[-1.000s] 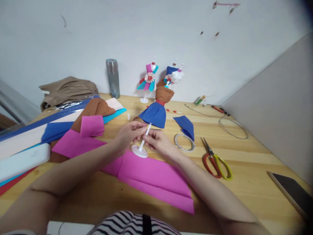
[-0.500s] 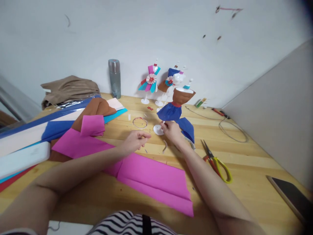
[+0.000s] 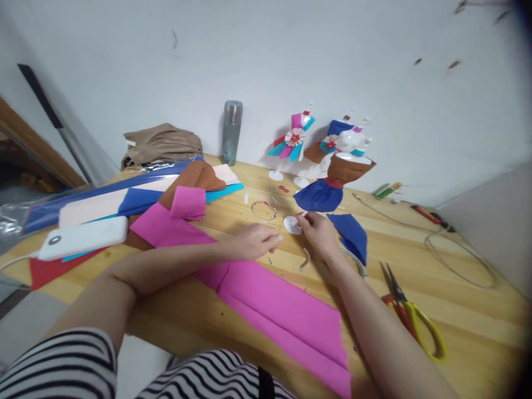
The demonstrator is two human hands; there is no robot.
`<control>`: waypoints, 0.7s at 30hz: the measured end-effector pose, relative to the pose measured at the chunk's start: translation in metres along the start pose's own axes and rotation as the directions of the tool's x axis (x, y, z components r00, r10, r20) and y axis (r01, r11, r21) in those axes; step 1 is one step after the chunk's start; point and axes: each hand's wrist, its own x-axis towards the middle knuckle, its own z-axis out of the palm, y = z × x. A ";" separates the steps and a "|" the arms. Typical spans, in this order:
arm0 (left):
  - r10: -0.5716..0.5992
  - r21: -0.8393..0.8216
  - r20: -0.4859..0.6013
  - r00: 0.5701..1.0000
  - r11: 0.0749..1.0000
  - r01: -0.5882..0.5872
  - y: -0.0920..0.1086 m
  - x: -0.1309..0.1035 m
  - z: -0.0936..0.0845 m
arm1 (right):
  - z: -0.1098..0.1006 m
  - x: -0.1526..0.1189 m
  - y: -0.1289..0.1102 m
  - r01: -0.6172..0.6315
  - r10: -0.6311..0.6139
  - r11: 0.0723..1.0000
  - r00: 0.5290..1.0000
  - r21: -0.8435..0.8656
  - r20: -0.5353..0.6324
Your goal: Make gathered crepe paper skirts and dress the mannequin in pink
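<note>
My right hand (image 3: 319, 233) pinches the thin post of a small white mannequin stand, just above its round white base (image 3: 293, 225). The mannequin wears a brown crepe-paper top (image 3: 348, 169), a red waistband (image 3: 334, 182) and a gathered blue skirt (image 3: 319, 194), and it leans to the right. Left of the base, my left hand (image 3: 258, 242) hovers over the table with its fingers curled in and nothing visible in them. Under my left forearm stretches a long pink crepe-paper strip (image 3: 286, 310). A blue piece of crepe paper (image 3: 351, 235) lies right of my right hand.
Dressed mannequins, one with a pink and teal dress (image 3: 294, 138), stand by the wall near a flask (image 3: 231, 133). Yellow-handled scissors (image 3: 424, 327) lie at right. A white power bank (image 3: 85, 237) rests on layered paper at left. A ring of wire (image 3: 264, 210) lies mid-table.
The view has turned to the left, so everything sits further right in the picture. My left hand's fingers have curled closer together. My right hand still holds the stand.
</note>
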 end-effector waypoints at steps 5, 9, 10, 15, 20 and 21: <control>0.033 0.470 -0.276 0.961 0.877 0.105 -0.009 0.024 -0.049 | 0.002 0.000 0.003 -0.025 0.025 1.000 1.000 -0.011 -0.007; -0.018 0.568 -0.536 0.844 0.732 0.377 -0.023 0.034 -0.110 | 0.001 0.000 0.004 -0.044 0.042 0.998 0.998 -0.043 -0.039; -0.027 0.560 -0.601 0.798 0.699 0.445 -0.028 0.033 -0.125 | 0.000 0.001 0.005 -0.045 0.043 0.998 0.998 -0.050 -0.045; -0.159 0.480 -0.762 0.628 0.513 0.712 -0.057 0.018 -0.186 | 0.001 0.003 0.006 -0.042 0.039 0.996 0.998 -0.073 -0.045; -0.238 0.493 -0.745 0.623 0.433 0.755 -0.071 0.013 -0.211 | 0.003 0.003 0.007 -0.026 0.022 0.997 0.999 -0.074 -0.045; -0.225 0.495 -0.752 0.619 0.427 0.757 -0.070 0.014 -0.213 | 0.003 0.002 0.007 -0.021 0.017 0.997 0.999 -0.074 -0.048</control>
